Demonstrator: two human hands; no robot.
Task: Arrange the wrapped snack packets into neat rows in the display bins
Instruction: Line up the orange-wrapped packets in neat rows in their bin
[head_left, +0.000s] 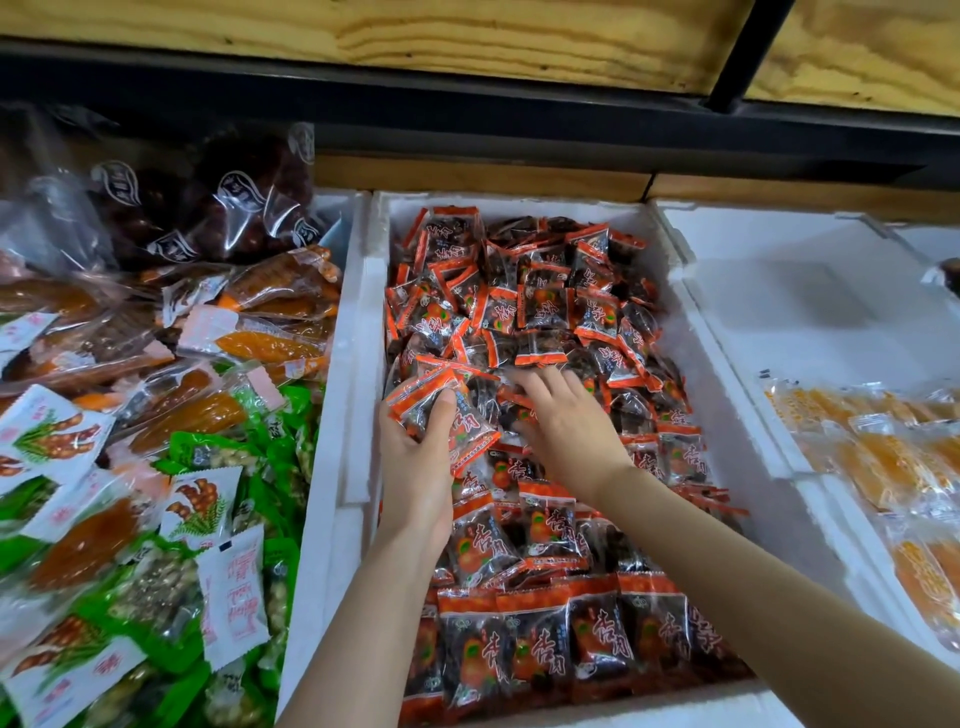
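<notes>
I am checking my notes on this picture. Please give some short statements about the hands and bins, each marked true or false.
1. The left hand grips a few red packets. True.
2. The right hand holds a green packet. False: it lies open on the pile in the middle bin.
3. The near row in that bin is tidy. True.
4. The right bin is full. False: its far part is bare; yellow packets lie only near the front.

L hand is gripping a few red packets by the left wall of the middle foam bin. R hand is lying flat, fingers spread, on the loose pile. A tidy row is standing along the bin's front edge.
</notes>
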